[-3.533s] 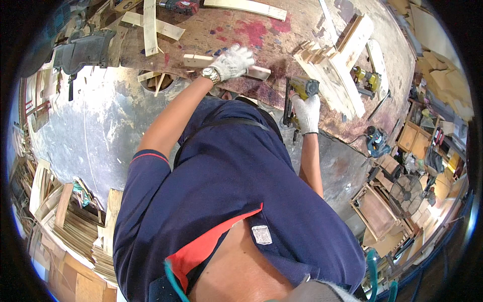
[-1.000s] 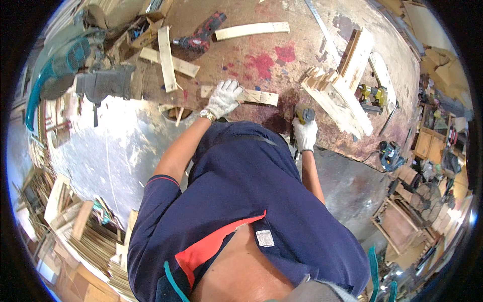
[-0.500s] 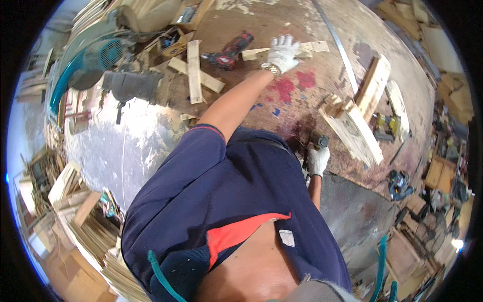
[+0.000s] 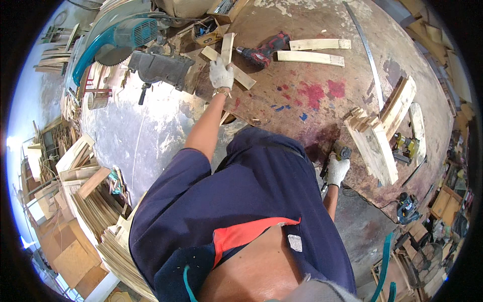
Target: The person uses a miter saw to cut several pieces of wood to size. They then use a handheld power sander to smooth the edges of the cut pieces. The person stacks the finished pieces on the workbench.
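My left hand [image 4: 221, 75], in a white knit glove with a wristwatch below it, reaches to two crossed wooden strips at the table's far left. Its fingers close over the near part of the upright wooden strip [image 4: 228, 46]. The other wooden strip [image 4: 243, 78] slants beneath. My right hand [image 4: 337, 170], also gloved, grips a dark hand tool [image 4: 342, 151] with a rounded end, low at the table's near edge; its exact kind is hard to make out. A red-and-black cordless drill [image 4: 264, 52] lies beyond my left hand, beside two pale, slightly curved wooden strips [image 4: 312, 58].
Stacked curved wood pieces [image 4: 375, 146] stand at the right, near a yellowish power tool [image 4: 405, 146]. A metal ruler [image 4: 366, 55] lies across the worktable [image 4: 302, 123]. At far left is a teal saw [image 4: 113, 50] with its toothed blade. Wood stacks [image 4: 98, 211] fill the lower left.
My left hand has moved left, off the strips beyond the drill and onto the crossed ones. Those strips now lie side by side, uncovered. The view has shifted; my right hand still holds its tool.
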Available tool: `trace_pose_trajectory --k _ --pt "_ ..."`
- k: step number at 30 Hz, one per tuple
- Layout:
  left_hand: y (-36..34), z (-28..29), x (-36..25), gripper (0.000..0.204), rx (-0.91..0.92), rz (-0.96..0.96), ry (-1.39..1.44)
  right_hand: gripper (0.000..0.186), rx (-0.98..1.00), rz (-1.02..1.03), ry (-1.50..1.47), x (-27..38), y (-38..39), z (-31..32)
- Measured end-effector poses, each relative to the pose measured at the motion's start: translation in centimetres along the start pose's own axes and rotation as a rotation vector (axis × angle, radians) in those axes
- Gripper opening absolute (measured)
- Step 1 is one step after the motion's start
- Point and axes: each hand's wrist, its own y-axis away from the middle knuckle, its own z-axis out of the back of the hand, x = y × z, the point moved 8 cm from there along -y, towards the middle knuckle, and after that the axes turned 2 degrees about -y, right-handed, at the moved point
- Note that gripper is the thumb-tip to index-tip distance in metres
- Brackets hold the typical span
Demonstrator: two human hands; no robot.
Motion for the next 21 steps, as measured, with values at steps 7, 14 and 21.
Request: trace_pose_trajectory --k 7,14,21 --pt "3.5 -0.4 0.5 0.046 0.450 0.299 1.112 0.037 0.009 0.010 0.019 0.4 0.3 0.0" --pt "9.4 3.2 -7.0 0.035 0.762 0.091 0.946 0.034 0.004 0.070 0.032 2.3 1.2 0.7" --pt "19.2 1.1 -14.3 0.051 0.730 -0.936 0.191 0.039 -0.075 0.126 0.044 4.1 1.8 1.1"
